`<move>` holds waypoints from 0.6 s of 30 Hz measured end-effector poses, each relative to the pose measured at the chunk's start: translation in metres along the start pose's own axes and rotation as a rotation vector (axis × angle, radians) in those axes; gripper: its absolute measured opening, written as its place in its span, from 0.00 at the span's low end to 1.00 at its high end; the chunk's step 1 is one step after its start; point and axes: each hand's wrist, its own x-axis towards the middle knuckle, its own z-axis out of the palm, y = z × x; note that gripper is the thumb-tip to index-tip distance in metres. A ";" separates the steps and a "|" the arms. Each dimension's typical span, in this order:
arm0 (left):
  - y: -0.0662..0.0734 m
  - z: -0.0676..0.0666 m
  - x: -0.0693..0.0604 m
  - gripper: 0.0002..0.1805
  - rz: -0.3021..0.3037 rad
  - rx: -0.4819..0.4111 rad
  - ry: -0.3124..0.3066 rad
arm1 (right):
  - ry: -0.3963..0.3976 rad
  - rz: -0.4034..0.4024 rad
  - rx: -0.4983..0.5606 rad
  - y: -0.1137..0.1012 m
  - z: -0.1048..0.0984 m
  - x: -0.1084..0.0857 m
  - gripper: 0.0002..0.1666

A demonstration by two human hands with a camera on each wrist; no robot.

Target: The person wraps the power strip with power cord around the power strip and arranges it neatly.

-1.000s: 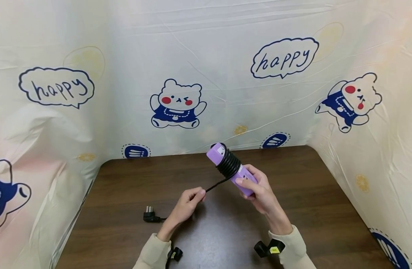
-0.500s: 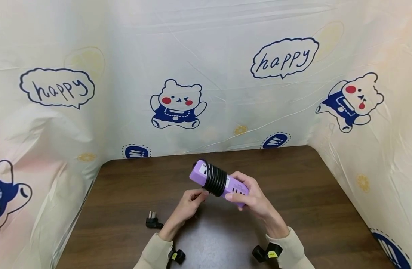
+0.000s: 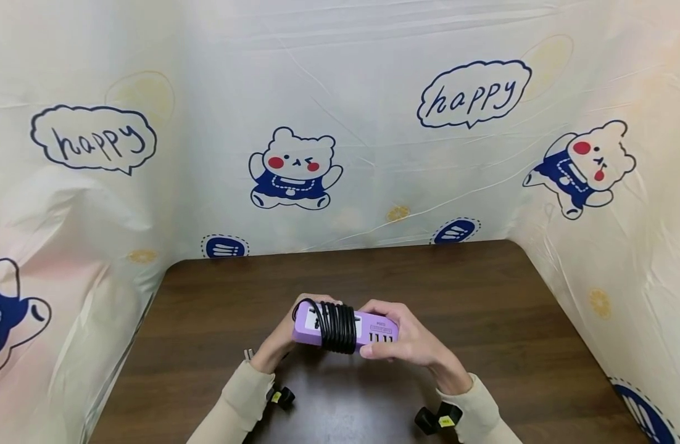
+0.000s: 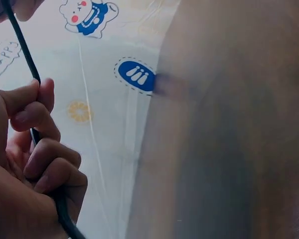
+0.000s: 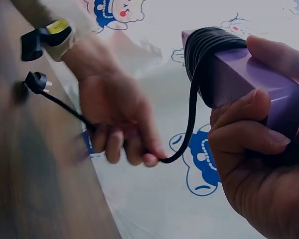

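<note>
A purple power strip (image 3: 376,330) is held up over the table, its black cord (image 3: 338,328) wound in several turns round one end. My right hand (image 3: 409,336) grips the other end, thumb on the near side. Behind the wound end is my left hand (image 3: 281,333), its fingers partly hidden in the head view. In the left wrist view the left hand (image 4: 50,154) pinches the cord (image 4: 24,45) between thumb and forefinger, other fingers curled round it. From there a slack loop rises to the coil (image 5: 202,55). The plug (image 5: 36,82) dangles at the cord's free end.
A brown wooden table (image 3: 484,296) lies beneath the hands. A pale printed curtain (image 3: 373,123) with bears and "happy" bubbles stands round its back and sides. Black wrist cameras (image 3: 437,419) sit on both cuffs.
The power strip has come down and left, turning from slanted to nearly level. The left hand has moved up behind its wound end, and the left forearm now hides most of the plug.
</note>
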 end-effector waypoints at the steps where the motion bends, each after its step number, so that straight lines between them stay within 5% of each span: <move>1: 0.003 -0.001 0.004 0.08 -0.024 0.016 -0.012 | -0.009 -0.008 -0.009 0.000 0.000 0.000 0.22; 6: 0.024 0.000 0.016 0.14 -0.257 0.206 0.025 | -0.075 -0.035 -0.062 0.003 0.002 0.001 0.22; 11: 0.039 -0.001 0.024 0.11 -0.233 0.348 0.000 | -0.117 -0.020 -0.123 0.006 0.003 0.001 0.21; 18: 0.048 -0.004 0.024 0.09 -0.240 0.388 -0.011 | -0.131 0.017 -0.196 0.005 0.005 0.000 0.21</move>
